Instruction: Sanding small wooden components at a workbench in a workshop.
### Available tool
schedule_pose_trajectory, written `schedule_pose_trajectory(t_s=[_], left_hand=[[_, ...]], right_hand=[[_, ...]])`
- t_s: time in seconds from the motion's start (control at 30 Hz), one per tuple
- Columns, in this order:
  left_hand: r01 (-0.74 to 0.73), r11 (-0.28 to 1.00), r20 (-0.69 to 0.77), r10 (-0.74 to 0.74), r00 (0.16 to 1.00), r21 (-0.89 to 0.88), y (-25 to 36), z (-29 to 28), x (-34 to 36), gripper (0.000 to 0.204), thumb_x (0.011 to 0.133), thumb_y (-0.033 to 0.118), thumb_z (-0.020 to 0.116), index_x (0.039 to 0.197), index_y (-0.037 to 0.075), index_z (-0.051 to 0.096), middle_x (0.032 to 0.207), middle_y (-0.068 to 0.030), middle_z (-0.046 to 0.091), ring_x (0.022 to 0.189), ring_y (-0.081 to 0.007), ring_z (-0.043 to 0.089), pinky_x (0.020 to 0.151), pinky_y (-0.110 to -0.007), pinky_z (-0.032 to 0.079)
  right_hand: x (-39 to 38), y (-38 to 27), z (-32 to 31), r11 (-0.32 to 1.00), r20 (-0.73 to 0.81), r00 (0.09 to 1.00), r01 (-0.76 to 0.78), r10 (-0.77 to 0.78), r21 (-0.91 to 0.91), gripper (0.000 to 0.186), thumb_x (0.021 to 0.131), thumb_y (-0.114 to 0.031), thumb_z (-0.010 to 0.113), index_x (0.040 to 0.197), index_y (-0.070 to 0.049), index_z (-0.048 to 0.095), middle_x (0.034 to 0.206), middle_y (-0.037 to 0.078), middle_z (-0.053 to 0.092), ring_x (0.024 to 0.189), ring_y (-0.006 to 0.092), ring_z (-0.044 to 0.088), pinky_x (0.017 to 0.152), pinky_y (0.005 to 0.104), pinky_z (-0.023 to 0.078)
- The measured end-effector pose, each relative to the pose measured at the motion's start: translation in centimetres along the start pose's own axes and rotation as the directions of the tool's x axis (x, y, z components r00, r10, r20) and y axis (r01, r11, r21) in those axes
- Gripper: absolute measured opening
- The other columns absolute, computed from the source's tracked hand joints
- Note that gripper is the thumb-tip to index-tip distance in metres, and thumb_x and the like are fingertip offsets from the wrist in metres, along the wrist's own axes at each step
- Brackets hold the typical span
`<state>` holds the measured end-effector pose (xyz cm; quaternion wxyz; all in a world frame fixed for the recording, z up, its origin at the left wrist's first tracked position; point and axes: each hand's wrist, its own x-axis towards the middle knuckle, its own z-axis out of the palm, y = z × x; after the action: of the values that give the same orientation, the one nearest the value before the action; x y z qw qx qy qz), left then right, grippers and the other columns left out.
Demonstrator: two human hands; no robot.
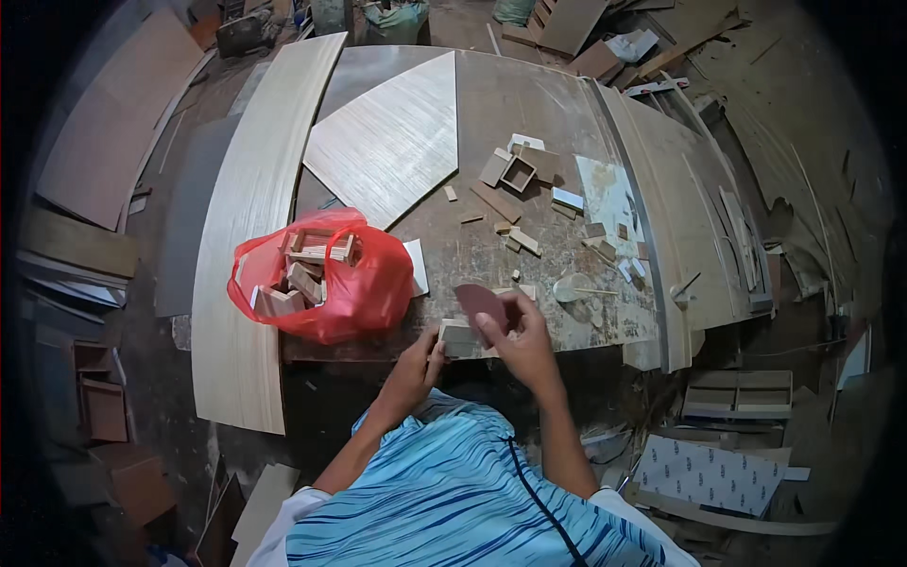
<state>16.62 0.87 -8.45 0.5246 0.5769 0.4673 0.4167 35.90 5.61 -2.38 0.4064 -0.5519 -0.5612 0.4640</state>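
At the near edge of the worktable, my left hand grips a small pale wooden box by its left end. My right hand pinches a dark red, curved piece of sandpaper just above and right of that box. The sandpaper's lower part overlaps the box in view, and I cannot tell whether they touch. Left of my hands stands a red plastic bag, its mouth open over several small wooden boxes. A pale wooden piece lies partly behind my right hand.
Small wooden offcuts and an open square frame lie farther right on the worktable. A clear round container sits near the right side. A long pale board and an angled panel lie on the left half.
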Motion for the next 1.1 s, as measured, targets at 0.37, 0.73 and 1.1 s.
schedule_pose_trajectory(t_s=[0.37,0.73,1.1], left_hand=[[0.042,0.999,0.023,-0.042,0.999,-0.003,0.1,-0.2,-0.5,0.028,0.106,0.022,0.049,0.12,-0.001,0.054,0.085,-0.0198,0.065,0.076,-0.0255,0.067,0.071,-0.037,0.051],[0.117,0.993,0.088,-0.118,0.989,0.017,-0.9,-0.3,-0.1,0.031,0.107,0.024,0.049,0.125,-0.001,0.054,0.085,-0.0072,0.061,0.073,-0.0143,0.06,0.067,-0.03,0.053],[0.085,0.996,0.084,-0.086,0.993,0.014,-5.6,0.8,0.3,0.028,0.104,0.025,0.054,0.107,-0.003,0.058,0.082,-0.0108,0.064,0.074,-0.0141,0.059,0.067,-0.032,0.05]], right_hand=[[-1.3,0.9,1.9,0.993,0.018,0.994,0.111,-0.111,-0.026,0.028,0.087,-0.02,0.079,0.1,-0.001,0.063,0.084,0.004,0.062,0.077,0.0091,0.055,0.068,0.0267,0.046],[-0.8,2.1,2.3,0.959,0.025,0.993,0.121,-0.119,-0.257,0.027,0.086,-0.017,0.078,0.1,0.002,0.064,0.086,0.01,0.064,0.077,0.0163,0.059,0.068,0.0314,0.049],[-1.1,6.3,-0.3,0.98,0.039,0.999,0.008,0.0,-0.198,0.03,0.088,-0.022,0.077,0.103,-0.002,0.061,0.091,0.009,0.068,0.084,0.0154,0.064,0.076,0.032,0.052]])
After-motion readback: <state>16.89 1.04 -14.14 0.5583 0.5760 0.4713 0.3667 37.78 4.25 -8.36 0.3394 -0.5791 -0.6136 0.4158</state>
